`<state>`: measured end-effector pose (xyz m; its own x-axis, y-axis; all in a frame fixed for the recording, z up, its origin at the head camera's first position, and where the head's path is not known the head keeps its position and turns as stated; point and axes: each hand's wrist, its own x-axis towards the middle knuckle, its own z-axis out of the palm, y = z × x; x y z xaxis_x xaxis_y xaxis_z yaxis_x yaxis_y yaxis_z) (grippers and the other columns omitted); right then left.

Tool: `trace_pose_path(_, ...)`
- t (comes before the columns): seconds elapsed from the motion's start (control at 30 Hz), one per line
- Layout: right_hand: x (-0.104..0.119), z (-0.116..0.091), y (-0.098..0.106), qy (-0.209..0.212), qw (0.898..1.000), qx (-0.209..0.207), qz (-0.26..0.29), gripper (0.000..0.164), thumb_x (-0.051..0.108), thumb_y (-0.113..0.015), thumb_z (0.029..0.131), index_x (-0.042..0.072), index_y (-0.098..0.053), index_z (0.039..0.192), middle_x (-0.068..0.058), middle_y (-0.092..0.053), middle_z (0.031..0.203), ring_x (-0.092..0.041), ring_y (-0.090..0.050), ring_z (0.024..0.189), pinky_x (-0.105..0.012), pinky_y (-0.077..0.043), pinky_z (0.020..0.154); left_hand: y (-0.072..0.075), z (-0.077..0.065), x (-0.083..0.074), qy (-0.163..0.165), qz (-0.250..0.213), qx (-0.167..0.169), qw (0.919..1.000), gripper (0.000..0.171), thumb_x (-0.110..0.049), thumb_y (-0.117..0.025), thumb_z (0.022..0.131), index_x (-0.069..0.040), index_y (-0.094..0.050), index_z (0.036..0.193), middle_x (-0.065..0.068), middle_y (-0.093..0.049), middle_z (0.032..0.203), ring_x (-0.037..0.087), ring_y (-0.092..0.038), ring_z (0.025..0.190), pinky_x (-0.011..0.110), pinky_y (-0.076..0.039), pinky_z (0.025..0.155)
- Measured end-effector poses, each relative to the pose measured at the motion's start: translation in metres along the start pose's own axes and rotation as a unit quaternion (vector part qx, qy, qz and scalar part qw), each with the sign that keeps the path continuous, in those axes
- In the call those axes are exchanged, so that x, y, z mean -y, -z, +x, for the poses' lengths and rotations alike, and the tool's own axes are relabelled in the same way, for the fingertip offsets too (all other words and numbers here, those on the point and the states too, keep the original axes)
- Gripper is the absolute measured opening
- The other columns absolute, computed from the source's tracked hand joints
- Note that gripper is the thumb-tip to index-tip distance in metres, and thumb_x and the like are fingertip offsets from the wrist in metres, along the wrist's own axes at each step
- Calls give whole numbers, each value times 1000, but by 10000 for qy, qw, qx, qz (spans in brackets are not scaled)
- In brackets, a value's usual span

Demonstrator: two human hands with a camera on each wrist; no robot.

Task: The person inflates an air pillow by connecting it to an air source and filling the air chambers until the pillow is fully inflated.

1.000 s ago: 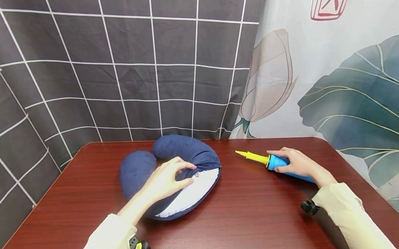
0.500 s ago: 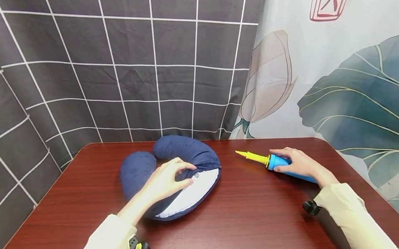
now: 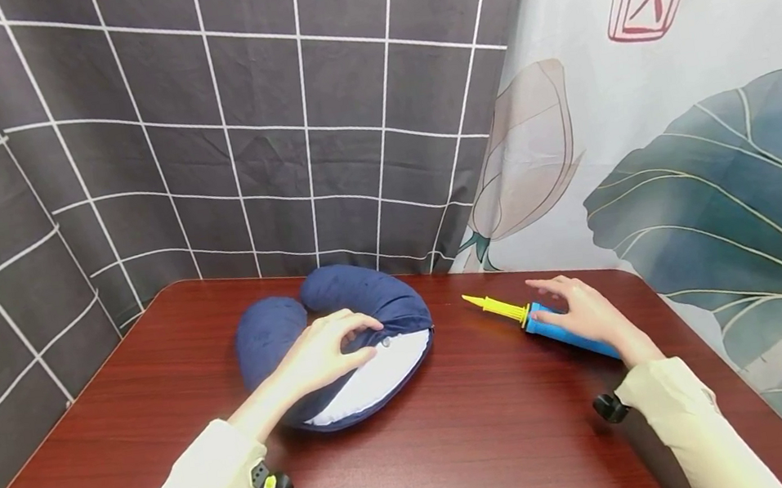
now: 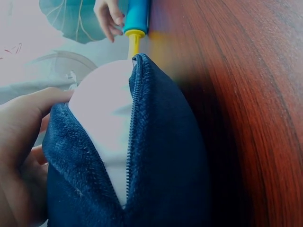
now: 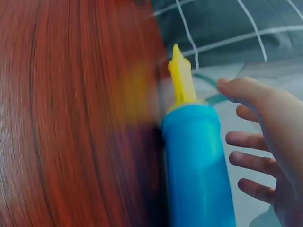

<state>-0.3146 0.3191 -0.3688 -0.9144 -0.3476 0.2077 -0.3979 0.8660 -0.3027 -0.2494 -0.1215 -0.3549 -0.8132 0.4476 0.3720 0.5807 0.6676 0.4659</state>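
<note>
A navy U-shaped neck pillow lies on the table, its zipper undone. White inner lining shows through the gap, with a small clear valve on it. My left hand rests on the pillow, thumb and fingers spread apart on either side of the valve. To the right lies a hand air pump with a blue barrel and yellow nozzle pointing at the pillow. My right hand hovers at the pump with fingers spread; a gap separates them from the barrel in the right wrist view.
The reddish-brown wooden table extends in front of both hands. Behind it hangs a dark grey gridded curtain, and a white cloth printed with plants hangs at the right. Each sleeve carries a black wrist device.
My right hand has let go of the pump's barrel; its fingers have spread and lifted away. The left hand, pillow and pump have stayed in place.
</note>
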Motion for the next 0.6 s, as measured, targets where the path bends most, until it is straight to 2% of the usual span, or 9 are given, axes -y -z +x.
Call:
trace_pose_path(0.27, 49, 12, -7, 539, 9965, -563, 291, 47, 33, -73, 89, 18, -63, 131, -7, -67, 122, -27, -63, 109, -50, -52, 92, -3, -1, 4, 45, -183, -326, 9993, 25, -20, -74, 85, -26, -72, 110, -5, -67, 91, 8, -58, 81, 27, -50, 74)
trace_pose_path(0.37, 73, 17, -13, 757, 9935, -633, 563, 40, 30, -74, 88, 18, -67, 125, -4, -69, 119, -25, -61, 109, -50, -48, 95, -3, -2, 4, 46, -214, -431, 9988, 25, -19, -74, 85, -25, -72, 109, -5, -68, 91, 8, -58, 80, 26, -49, 73)
trace_pose_path(0.47, 97, 21, -22, 1027, 9889, -721, 802, 35, 25, -76, 86, 18, -69, 119, -3, -71, 115, -24, -59, 108, -51, -42, 98, -3, -2, 2, 32, -227, -490, 9985, 25, -18, -75, 84, -23, -73, 108, -4, -69, 91, 8, -58, 79, 26, -49, 73)
trace_pose_path(0.6, 123, 27, -32, 1530, 9782, -810, 1145, 30, 19, -78, 85, 17, -72, 114, 0, -73, 110, -19, -61, 104, -46, -45, 96, -3, -2, 2, 30, -228, -515, 9984, 24, -17, -75, 84, -22, -73, 107, -5, -69, 90, 8, -57, 78, 25, -49, 72)
